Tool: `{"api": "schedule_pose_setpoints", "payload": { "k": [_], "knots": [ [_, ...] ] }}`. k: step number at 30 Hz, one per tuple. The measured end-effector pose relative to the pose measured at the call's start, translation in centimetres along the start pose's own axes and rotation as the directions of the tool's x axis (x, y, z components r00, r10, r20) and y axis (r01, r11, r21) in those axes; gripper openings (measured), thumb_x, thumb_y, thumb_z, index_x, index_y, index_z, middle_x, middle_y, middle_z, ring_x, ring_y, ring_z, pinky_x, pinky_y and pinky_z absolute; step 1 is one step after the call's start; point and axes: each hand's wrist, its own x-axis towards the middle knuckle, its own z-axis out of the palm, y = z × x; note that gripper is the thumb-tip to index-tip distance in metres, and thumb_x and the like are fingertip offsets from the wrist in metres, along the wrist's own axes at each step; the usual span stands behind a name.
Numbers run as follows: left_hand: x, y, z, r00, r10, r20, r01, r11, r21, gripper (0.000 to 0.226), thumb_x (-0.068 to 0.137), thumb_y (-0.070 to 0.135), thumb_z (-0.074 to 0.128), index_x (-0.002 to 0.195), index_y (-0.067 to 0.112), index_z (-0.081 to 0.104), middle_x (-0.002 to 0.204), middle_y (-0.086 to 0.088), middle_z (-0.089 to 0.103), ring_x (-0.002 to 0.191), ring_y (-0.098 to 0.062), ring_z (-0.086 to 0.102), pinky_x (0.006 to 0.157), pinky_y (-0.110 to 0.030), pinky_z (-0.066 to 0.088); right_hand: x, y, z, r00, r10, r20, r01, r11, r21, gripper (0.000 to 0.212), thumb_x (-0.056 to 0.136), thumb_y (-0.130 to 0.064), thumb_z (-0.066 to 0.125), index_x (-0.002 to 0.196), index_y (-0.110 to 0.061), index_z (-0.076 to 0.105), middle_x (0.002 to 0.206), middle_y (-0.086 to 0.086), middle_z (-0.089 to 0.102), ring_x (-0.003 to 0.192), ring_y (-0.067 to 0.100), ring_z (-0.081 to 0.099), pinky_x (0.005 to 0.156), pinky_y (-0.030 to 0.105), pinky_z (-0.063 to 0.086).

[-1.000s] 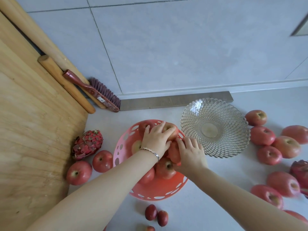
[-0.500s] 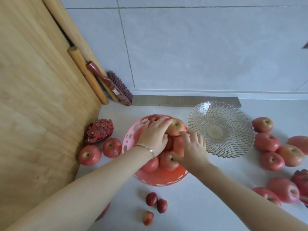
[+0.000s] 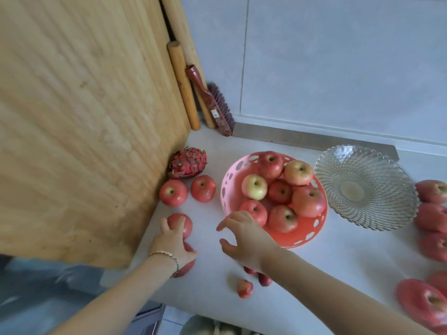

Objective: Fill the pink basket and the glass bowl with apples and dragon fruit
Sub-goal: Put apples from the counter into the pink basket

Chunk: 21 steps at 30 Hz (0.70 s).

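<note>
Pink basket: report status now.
Left hand grasping loose apple, right hand open, empty. Pink basket holds apples; glass bowl empty. Nothing blocking.

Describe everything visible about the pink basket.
The pink basket is a round, shallow bowl, seemingly plastic, with oval and round holes in its flared wall. It sits upright on the white counter, left of the glass bowl, holding seven apples piled together. The right hand covers its near-left rim.

**What sits on the white counter**

I see a white counter (image 3: 302, 274). On it sit a pink basket (image 3: 232, 175), a glass bowl (image 3: 377, 213), a dragon fruit (image 3: 188, 163), loose apples (image 3: 203, 189) and three tiny red fruits (image 3: 244, 288).
</note>
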Motion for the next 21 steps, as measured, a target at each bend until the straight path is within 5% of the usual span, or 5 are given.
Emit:
{"api": "schedule_pose_setpoints", "payload": {
  "k": [3, 10, 17, 21],
  "knots": [
    [0.2, -0.1, 0.7, 0.999, -0.023, 0.045, 0.029, 0.991, -0.134, 0.085, 0.08, 0.038, 0.062, 0.143, 0.034, 0.006, 0.148, -0.015, -0.001, 0.108, -0.034, 0.056, 0.095, -0.037, 0.047, 0.2, -1.0, 2.2, 0.992, 0.064, 0.108, -0.062, 0.998, -0.029, 0.037, 0.087, -0.03, 0.056, 0.122, -0.019, 0.053, 0.121, 0.003, 0.054, 0.116, 0.02, 0.047, 0.094, 0.029, 0.038],
    [3.5, -3.0, -0.4, 0.997, 0.057, 0.054, -0.029, 0.907, -0.42, 0.052, 0.082, 0.037, 0.06, 0.128, 0.041, 0.035, 0.131, -0.011, 0.043, 0.108, -0.032, 0.053, 0.097, -0.037, 0.043, 4.0, -3.5, 9.2, 0.895, 0.319, 0.31, -0.336, 0.942, 0.002, 0.091, 0.065, -0.05, 0.076, 0.136, -0.017, 0.029, 0.13, 0.006, 0.04, 0.12, 0.027, 0.044, 0.098, 0.039, 0.043],
    [5.8, -3.7, -1.1, 0.996, 0.08, 0.03, -0.049, 0.819, -0.571, 0.055, 0.081, 0.028, 0.065, 0.13, 0.022, 0.04, 0.129, -0.005, 0.048, 0.119, -0.026, 0.047, 0.1, -0.033, 0.036, 5.2, -4.4, 11.7, 0.903, 0.36, 0.235, -0.392, 0.914, 0.107, 0.074, 0.056, -0.047, 0.076, 0.115, -0.019, 0.04, 0.112, -0.003, 0.046, 0.107, 0.021, 0.048, 0.086, 0.033, 0.045],
    [5.8, -3.2, -0.5, 0.991, 0.123, 0.053, -0.075, 0.838, -0.54, 0.059, 0.066, 0.032, 0.078, 0.112, 0.023, 0.043, 0.108, -0.001, 0.054, 0.097, -0.021, 0.053, 0.075, -0.028, 0.041, 3.8, -4.0, 8.1, 0.927, 0.332, 0.174, -0.365, 0.904, 0.223, 0.074, 0.056, -0.038, 0.078, 0.115, -0.02, 0.038, 0.108, -0.005, 0.042, 0.102, 0.019, 0.049, 0.082, 0.031, 0.046]
  ]
}}
